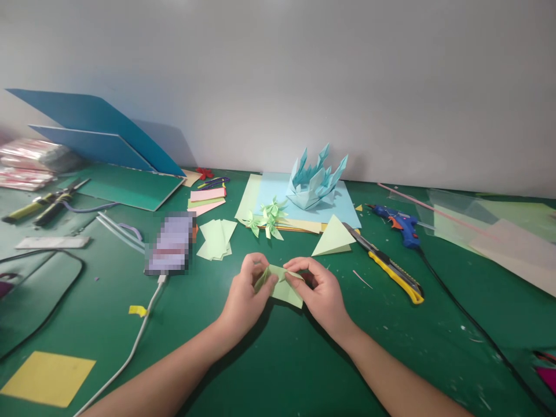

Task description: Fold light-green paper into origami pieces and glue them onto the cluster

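Note:
Between my two hands is a small light green sheet of paper [286,291], partly folded and held just above the green table. My left hand [249,286] pinches its left side between thumb and fingers. At its upper right, my right hand [319,289] grips the edge with thumb and fingertips. Just beyond the hands lie several folded green paper flowers [271,215] and a folded light green paper triangle [333,234]. A stack of small green paper sheets [216,238] rests to the left of them.
Behind stands a blue folded paper crown-like piece [310,188] on colored sheets. A yellow utility knife [395,272] and a blue glue gun [403,226] lie right. A phone [171,243] with white cable [145,330], pliers [52,202] and yellow paper [47,377] lie left.

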